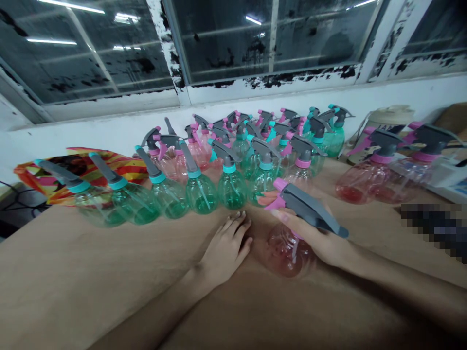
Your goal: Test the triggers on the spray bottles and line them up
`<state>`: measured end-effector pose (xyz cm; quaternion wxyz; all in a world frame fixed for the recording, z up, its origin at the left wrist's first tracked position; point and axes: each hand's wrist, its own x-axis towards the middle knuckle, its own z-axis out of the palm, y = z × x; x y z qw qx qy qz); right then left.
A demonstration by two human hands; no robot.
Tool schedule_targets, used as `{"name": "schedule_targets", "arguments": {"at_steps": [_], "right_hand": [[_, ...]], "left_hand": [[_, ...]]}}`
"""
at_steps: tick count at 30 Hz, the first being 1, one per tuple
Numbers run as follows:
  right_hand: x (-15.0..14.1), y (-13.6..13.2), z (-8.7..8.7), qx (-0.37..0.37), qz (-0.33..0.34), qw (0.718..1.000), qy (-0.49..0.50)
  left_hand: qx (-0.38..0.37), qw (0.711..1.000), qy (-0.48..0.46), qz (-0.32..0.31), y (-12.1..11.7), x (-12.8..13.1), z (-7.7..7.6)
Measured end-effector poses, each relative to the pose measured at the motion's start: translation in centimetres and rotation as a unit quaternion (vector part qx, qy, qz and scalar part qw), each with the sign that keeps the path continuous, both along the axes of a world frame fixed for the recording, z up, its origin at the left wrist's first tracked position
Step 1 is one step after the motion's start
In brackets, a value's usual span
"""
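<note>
My right hand (pixel 321 238) is wrapped round the neck of a pink spray bottle (pixel 288 255), its fingers by the pink trigger. The bottle has a grey spray head and a clear pinkish body with a thin tube inside. Flat on the table lies my left hand (pixel 228 245), fingers stretched out, holding nothing. Just beyond it stands a green spray bottle (pixel 202 194) with a turquoise collar, one of a row. Another pink spray bottle (pixel 302 167) stands behind the held one.
More pink and green spray bottles crowd towards the wall. Two pink spray bottles stand at right, one in front (pixel 357 182). A colourful bag (pixel 120 165) lies at left. A beige jug (pixel 388 116) stands at back right. Windows (pixel 270 39) line the wall above the wooden table (pixel 73 277).
</note>
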<state>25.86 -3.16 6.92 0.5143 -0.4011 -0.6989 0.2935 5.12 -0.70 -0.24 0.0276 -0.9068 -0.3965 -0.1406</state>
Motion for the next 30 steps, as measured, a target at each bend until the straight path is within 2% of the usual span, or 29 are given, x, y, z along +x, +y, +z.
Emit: {"name": "schedule_targets", "arguments": {"at_steps": [9,14,24,30], "right_hand": [[0.1,0.0,-0.8,0.009,-0.045,0.999,-0.005],[0.3,0.1,-0.7,-0.021,0.004,1.0,-0.001],[0.7,0.7,0.0,-0.009,0.055,0.998,0.027],[0.7,1.0,0.2,0.02,0.03,0.999,-0.006]], "left_hand": [[-0.003,1.0,0.012,0.001,0.1,0.1,0.0],[-0.003,1.0,0.006,0.0,0.1,0.1,0.1],[-0.025,1.0,0.01,0.01,-0.1,0.1,0.5],[-0.033,0.999,0.019,0.012,-0.2,0.2,0.9]]}}
